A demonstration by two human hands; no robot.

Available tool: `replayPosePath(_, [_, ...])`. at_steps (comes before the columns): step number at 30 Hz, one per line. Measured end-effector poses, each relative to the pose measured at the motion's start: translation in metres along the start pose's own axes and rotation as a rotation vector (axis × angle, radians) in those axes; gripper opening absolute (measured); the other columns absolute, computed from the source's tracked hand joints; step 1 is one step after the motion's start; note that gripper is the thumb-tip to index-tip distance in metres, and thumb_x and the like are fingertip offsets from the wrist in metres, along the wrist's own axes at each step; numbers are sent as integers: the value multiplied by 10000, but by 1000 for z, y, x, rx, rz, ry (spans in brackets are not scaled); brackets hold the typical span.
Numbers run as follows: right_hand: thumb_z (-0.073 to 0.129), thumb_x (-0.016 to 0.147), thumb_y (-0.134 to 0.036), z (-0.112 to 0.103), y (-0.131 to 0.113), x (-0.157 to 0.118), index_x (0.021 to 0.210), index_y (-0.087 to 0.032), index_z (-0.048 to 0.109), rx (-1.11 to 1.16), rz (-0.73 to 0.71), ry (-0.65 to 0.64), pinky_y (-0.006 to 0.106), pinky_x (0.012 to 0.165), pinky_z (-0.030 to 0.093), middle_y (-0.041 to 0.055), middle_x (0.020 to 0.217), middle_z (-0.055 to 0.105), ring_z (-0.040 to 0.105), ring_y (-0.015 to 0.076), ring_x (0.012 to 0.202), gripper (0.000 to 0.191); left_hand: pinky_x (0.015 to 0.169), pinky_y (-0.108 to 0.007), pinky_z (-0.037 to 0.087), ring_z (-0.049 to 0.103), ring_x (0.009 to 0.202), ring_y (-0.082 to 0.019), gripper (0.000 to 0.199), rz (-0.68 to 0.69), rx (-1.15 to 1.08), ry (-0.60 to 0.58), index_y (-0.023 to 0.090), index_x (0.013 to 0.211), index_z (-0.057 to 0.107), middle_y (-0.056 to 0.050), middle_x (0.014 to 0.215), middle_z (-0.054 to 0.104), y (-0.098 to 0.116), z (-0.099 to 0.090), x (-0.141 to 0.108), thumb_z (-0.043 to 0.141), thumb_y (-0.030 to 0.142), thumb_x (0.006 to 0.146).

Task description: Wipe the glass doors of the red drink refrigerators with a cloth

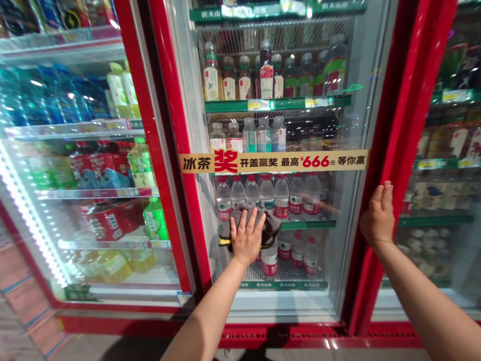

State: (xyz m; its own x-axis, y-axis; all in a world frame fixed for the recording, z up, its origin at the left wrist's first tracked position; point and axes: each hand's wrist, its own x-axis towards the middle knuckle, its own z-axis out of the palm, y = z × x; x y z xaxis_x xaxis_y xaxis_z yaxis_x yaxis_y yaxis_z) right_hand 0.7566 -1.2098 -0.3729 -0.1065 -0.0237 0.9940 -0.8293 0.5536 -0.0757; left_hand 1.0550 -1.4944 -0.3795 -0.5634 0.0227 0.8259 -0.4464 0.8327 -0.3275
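Observation:
My left hand (246,238) lies with spread fingers on a dark grey cloth (272,225) with a yellow and black edge, pressing it against the glass door (300,308) of a drinks fridge. Behind the glass there, red-capped water bottles (281,198) stand in a row. To the right, my right hand (379,215) is at the door's red frame (404,120), two fingers pointing up and the rest bent round the edge. Its thumb is hard to make out. A yellow printed strip (274,161) crosses the glass above the cloth.
Another fridge section with blue bottles (69,98) and red drink packs (107,220) stands at the left. More shelved bottles (460,140) show behind glass at the right. Pinkish boxes (33,311) are stacked at the lower left. A red vented base (289,335) runs along the floor.

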Motion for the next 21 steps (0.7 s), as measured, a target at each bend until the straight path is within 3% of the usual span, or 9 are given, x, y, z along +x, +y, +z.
replayPosePath(3, [305, 868, 27, 1, 1, -1, 1636, -205, 51, 11, 15, -12, 596, 1223, 288, 96, 1709, 90, 125, 311, 1563, 842, 1235, -636, -121, 10, 1578, -299, 717, 171, -28, -27, 342, 1566, 354, -26, 1638, 336, 19, 6, -7, 586, 541, 917])
replayPosePath(6, [320, 861, 24, 0, 2, -1, 1637, -195, 34, -8, 10, -31, 595, 1222, 283, 114, 1708, 86, 115, 315, 1565, 855, 1238, -615, -132, 16, 1582, -260, 725, 309, -47, 19, 362, 1562, 348, 1, 1635, 346, 24, 0, 20, 566, 606, 915])
replayPosePath(8, [335, 854, 16, -1, 3, -2, 1637, -177, 43, -24, 22, -52, 579, 1226, 280, 137, 1705, 93, 110, 312, 1566, 858, 1247, -590, -125, 69, 1580, -243, 694, 299, -47, 48, 374, 1559, 347, 8, 1628, 359, 14, -7, 39, 557, 586, 933])
replayPosePath(10, [350, 841, 7, 0, 5, -2, 1636, -152, 63, -35, 44, -75, 560, 1230, 279, 158, 1700, 106, 99, 306, 1569, 860, 1254, -588, -92, 150, 1569, -262, 684, 181, -39, 48, 376, 1557, 351, -15, 1619, 380, -2, -13, 43, 570, 561, 936])
replayPosePath(12, [360, 831, 3, 1, 7, -4, 1632, -130, 75, -50, 40, -77, 553, 1229, 281, 178, 1695, 116, 87, 305, 1570, 860, 1257, -599, -48, 217, 1551, -293, 693, 29, -24, 30, 369, 1553, 363, -45, 1609, 398, -16, -14, 29, 611, 521, 924])
replayPosePath(14, [365, 830, 0, 2, 9, -5, 1629, -113, 78, -68, 20, -70, 551, 1223, 289, 195, 1690, 120, 79, 305, 1571, 857, 1258, -600, -29, 246, 1541, -304, 697, -35, -9, 12, 363, 1544, 386, -58, 1594, 422, -23, -12, 5, 652, 470, 908])
replayPosePath(17, [370, 825, -4, 3, 13, -6, 1626, -100, 70, -93, 9, -77, 545, 1215, 301, 207, 1687, 115, 69, 303, 1573, 861, 1255, -591, -69, 232, 1547, -281, 684, 77, -5, -6, 380, 1527, 410, -42, 1565, 469, -22, -5, -19, 676, 430, 899])
replayPosePath(21, [388, 803, -7, 4, 16, -7, 1624, -80, 58, -116, -24, -77, 543, 1208, 307, 217, 1685, 106, 72, 305, 1572, 887, 1253, -566, -116, 204, 1556, -224, 638, 220, -18, 23, 401, 1537, 376, 2, 1564, 469, -26, -7, 0, 616, 389, 946])
